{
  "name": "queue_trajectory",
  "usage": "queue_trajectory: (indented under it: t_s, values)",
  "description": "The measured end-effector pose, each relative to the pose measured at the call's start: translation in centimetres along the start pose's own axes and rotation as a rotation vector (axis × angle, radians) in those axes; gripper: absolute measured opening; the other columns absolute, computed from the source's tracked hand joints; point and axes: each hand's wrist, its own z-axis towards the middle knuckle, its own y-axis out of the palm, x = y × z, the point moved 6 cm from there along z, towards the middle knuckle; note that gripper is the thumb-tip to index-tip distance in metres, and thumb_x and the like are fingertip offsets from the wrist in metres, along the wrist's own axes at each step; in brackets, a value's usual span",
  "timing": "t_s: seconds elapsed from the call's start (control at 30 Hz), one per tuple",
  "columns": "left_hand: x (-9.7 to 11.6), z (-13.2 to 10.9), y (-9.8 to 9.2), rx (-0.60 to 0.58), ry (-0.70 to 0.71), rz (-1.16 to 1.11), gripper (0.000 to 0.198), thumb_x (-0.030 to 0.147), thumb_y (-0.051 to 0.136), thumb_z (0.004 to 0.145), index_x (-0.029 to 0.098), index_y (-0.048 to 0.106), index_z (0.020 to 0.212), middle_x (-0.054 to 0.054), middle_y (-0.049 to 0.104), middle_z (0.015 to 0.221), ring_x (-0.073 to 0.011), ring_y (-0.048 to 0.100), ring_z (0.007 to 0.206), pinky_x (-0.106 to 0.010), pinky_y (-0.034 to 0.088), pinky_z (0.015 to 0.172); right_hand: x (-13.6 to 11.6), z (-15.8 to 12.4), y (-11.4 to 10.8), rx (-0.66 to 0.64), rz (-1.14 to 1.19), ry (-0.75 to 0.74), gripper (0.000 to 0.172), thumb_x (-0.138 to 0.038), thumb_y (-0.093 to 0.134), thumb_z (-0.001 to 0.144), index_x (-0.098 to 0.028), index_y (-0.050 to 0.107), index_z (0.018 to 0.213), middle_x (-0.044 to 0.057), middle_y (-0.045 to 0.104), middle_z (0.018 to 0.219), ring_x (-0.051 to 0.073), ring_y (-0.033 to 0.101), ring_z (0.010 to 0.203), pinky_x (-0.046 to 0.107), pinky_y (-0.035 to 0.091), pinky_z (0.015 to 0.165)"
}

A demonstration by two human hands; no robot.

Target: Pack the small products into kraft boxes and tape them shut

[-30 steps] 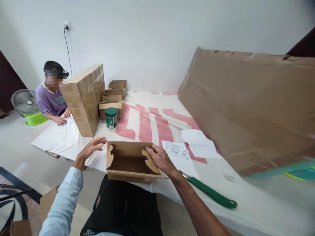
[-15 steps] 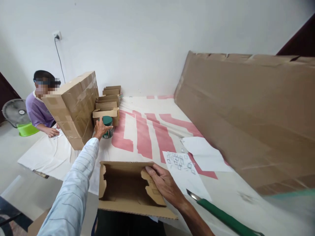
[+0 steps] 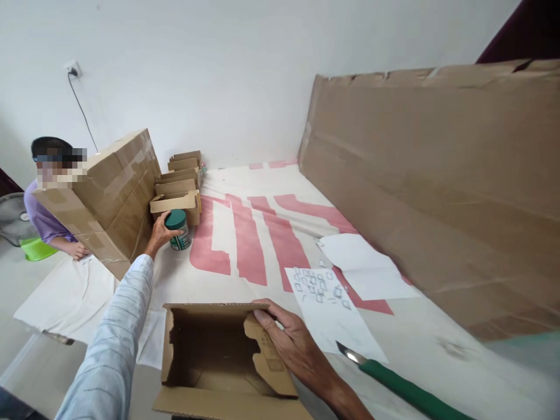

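Note:
My left hand [image 3: 159, 234] reaches out over the table and closes around a canister [image 3: 177, 219] with a green lid and a dark printed label, its thumb across the front. The canister stands upright on the cloth. Close to me, my right hand [image 3: 289, 338] grips the upper right edge of an open cardboard box [image 3: 210, 350]. The box's opening faces me, its inside looks bare, and a front flap folds down. A green-handled knife [image 3: 402, 388] with a pointed blade lies right of my right hand.
Small open cardboard boxes [image 3: 177, 202] stand in a row behind the canister. Taped cartons [image 3: 118, 198] form a wall at left, with a person in purple [image 3: 39, 216] beyond. Paper sheets [image 3: 335, 312] lie on the red-marked cloth [image 3: 254, 251]. A large cardboard panel [image 3: 429, 192] rises at right.
My left hand's fingers have closed in on the canister. My view has shifted, so the scene's left side sits further left. The box in my right hand appears lower and nearer.

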Motion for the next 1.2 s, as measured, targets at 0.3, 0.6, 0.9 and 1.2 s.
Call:
queue_trajectory:
  t_s: [0.3, 0.6, 0.9, 1.2]
  values:
    - [0.1, 2.3, 0.6, 0.003, -0.018, 0.005, 0.098, 0.035, 0.099, 0.054, 0.018, 0.06, 0.142, -0.017, 0.065, 0.139, -0.039, 0.06, 0.131, -0.052, 0.046, 0.114, -0.2, 0.0, -0.1, 0.005, 0.0, -0.006, 0.038, -0.056, 0.051, 0.099, -0.024, 0.07, 0.091, 0.002, 0.07, 0.078, 0.021, 0.065, 0.072, 0.03, 0.052, 0.067]
    - [5.5, -4.8, -3.7, -0.025, -0.031, -0.001, 0.095, 0.042, 0.095, 0.064, 0.019, 0.056, 0.148, -0.019, 0.048, 0.157, -0.0403, 0.039, 0.151, -0.052, 0.034, 0.125, -0.5, 0.1, -0.5, 0.115, -0.007, 0.008, 0.05, -0.068, 0.059, 0.09, -0.024, 0.048, 0.068, -0.001, 0.054, 0.065, 0.017, 0.051, 0.065, 0.029, 0.046, 0.06]
    - [9.3, -27.1, -5.2, -0.605, -0.128, -0.891, 0.137, 0.077, 0.094, 0.05, 0.037, 0.035, 0.167, -0.015, 0.043, 0.17, -0.0456, 0.035, 0.158, -0.057, 0.043, 0.12, -1.3, 0.4, -0.1, 0.133, 0.088, -0.019, 0.056, -0.079, 0.059, 0.085, -0.024, 0.054, 0.075, 0.0, 0.06, 0.07, 0.018, 0.056, 0.07, 0.03, 0.048, 0.062]
    - [13.1, -31.3, -5.1, -0.445, -0.112, -0.634, 0.144, 0.047, 0.102, 0.058, 0.039, 0.016, 0.172, -0.008, 0.021, 0.18, -0.0436, 0.019, 0.164, -0.056, 0.035, 0.129, -4.1, -3.1, -1.2, 0.172, -0.305, 0.055, 0.068, -0.052, 0.088, 0.065, -0.023, 0.066, 0.123, 0.016, 0.07, 0.131, 0.037, 0.066, 0.122, 0.049, 0.053, 0.102]
